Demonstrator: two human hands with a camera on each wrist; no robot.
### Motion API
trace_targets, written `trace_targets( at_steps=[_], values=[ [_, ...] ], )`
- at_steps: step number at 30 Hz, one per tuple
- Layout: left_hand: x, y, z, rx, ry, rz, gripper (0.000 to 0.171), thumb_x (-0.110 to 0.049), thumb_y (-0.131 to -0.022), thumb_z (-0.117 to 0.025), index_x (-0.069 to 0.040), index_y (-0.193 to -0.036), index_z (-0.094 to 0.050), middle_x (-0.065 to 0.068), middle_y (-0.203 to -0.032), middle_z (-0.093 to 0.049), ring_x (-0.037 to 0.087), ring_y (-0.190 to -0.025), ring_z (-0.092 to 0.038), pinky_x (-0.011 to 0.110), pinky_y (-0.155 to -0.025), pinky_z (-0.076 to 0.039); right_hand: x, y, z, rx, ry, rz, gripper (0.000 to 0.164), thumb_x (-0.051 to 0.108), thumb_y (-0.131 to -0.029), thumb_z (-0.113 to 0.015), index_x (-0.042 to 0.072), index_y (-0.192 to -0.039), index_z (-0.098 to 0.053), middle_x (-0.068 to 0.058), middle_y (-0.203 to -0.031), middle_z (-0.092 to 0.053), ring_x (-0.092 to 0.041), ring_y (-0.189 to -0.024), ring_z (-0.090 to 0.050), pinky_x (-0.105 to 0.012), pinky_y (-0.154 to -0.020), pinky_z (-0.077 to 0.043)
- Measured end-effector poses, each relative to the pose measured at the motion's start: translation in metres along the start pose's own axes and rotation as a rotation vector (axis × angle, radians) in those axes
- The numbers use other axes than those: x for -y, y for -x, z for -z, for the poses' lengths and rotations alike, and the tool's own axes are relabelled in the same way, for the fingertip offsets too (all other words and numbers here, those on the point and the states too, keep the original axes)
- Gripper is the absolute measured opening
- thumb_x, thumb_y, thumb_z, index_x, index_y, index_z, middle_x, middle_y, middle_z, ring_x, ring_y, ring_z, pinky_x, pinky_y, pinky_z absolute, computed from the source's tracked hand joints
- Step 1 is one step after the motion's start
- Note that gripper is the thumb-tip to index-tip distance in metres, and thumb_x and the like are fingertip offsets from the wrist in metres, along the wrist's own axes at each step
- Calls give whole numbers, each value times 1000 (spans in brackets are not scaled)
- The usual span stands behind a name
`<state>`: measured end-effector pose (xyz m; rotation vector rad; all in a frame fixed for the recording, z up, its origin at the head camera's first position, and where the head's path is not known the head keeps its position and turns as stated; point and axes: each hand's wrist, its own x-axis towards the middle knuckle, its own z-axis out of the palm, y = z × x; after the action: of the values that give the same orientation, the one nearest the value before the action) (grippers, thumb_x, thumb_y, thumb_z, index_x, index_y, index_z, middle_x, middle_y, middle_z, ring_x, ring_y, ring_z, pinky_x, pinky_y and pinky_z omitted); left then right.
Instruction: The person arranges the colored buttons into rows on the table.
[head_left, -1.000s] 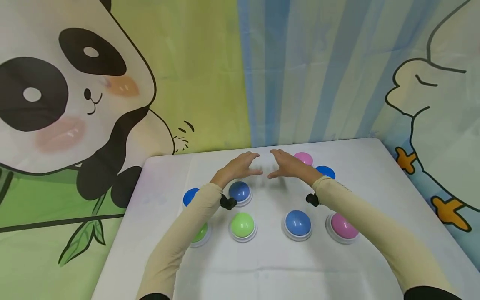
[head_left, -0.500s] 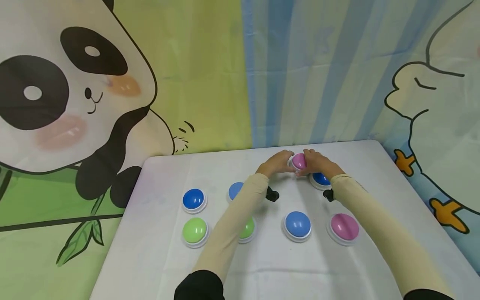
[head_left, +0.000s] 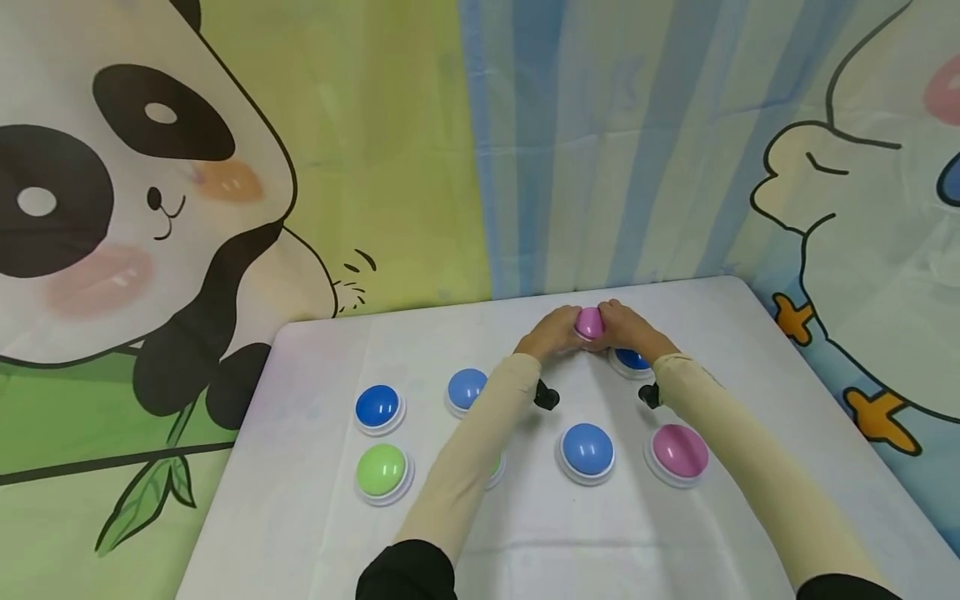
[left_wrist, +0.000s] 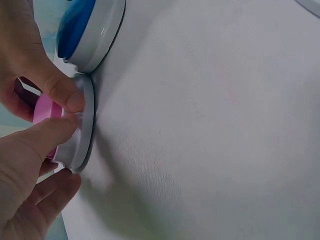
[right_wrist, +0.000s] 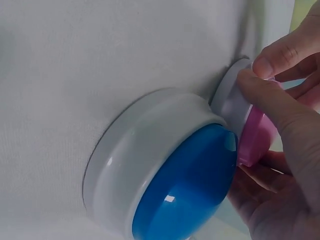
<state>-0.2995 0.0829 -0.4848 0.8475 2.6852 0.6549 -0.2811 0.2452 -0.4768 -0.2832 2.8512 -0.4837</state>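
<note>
At the table's far side, a pink push button (head_left: 589, 322) with a white base is held from both sides. My left hand (head_left: 553, 331) grips its left side and my right hand (head_left: 633, 327) its right. In the left wrist view the two thumbs meet on the near face of the base, while the other fingers curl round the pink dome (left_wrist: 44, 111). The base appears to rest on the table. Just right of it is a blue button (right_wrist: 185, 185), close against the pink one in the right wrist view and partly covered by my right arm in the head view.
More domed buttons stand on the white table (head_left: 315, 433): blue ones (head_left: 377, 406), (head_left: 587, 449), a partly covered blue one (head_left: 467, 387), a green one (head_left: 380, 469) and a pink one (head_left: 679, 451). My left sleeve hides most of another green button (head_left: 496, 472). Printed cloth hangs behind.
Both hands have moved right from mid-air above the table's middle to the far pink button and closed round it. The other buttons stay in place; the head view has shifted slightly.
</note>
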Motion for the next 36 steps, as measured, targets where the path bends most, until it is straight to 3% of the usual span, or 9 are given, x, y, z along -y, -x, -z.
trace_targets(
  at_steps=[7,11,15,22,27,36],
  values=[
    [14,13,13,6,-30,-46,48,-25,-87,-73,-6,-126,-54,7,-121,-62,17,-112,-57,28,-101,-46,15,1,-1,-28,12,82,73,36,-78,-79,-11,-123,-49,-28,-114,-55,-38,-103,-56,-52,-96,-50],
    [23,28,27,24,-64,-79,45,-24,-86,-74,-6,-123,-55,7,-117,-62,16,-108,-58,27,-98,-47,29,5,-2,-94,7,182,72,44,-74,-80,-10,-115,-54,-25,-103,-57,-34,-92,-58,-47,-84,-54],
    [30,43,34,25,-78,-97,42,-23,-85,-74,-5,-119,-57,7,-114,-62,17,-104,-57,28,-95,-49,41,10,-5,-108,4,208,74,45,-72,-80,-7,-118,-54,-24,-107,-58,-34,-96,-58,-47,-84,-55],
    [34,56,28,43,-93,-123,47,-27,-84,-76,-4,-120,-56,9,-114,-60,17,-104,-56,29,-95,-49,49,20,-12,-54,17,162,76,41,-75,-81,-3,-128,-50,-22,-118,-56,-34,-107,-58,-49,-93,-53],
    [31,68,22,71,-118,-129,57,-35,-81,-78,-6,-124,-55,7,-114,-58,15,-102,-57,27,-93,-51,51,38,-17,-47,19,197,77,42,-74,-82,-1,-129,-50,-21,-118,-57,-33,-108,-58,-48,-91,-55],
    [19,91,12,92,-117,-159,59,-40,-80,-78,-7,-124,-57,5,-112,-57,13,-98,-59,23,-89,-52,46,67,-27,-37,20,248,78,47,-73,-82,4,-130,-51,-16,-118,-59,-29,-107,-59,-42,-85,-58]
  ],
)
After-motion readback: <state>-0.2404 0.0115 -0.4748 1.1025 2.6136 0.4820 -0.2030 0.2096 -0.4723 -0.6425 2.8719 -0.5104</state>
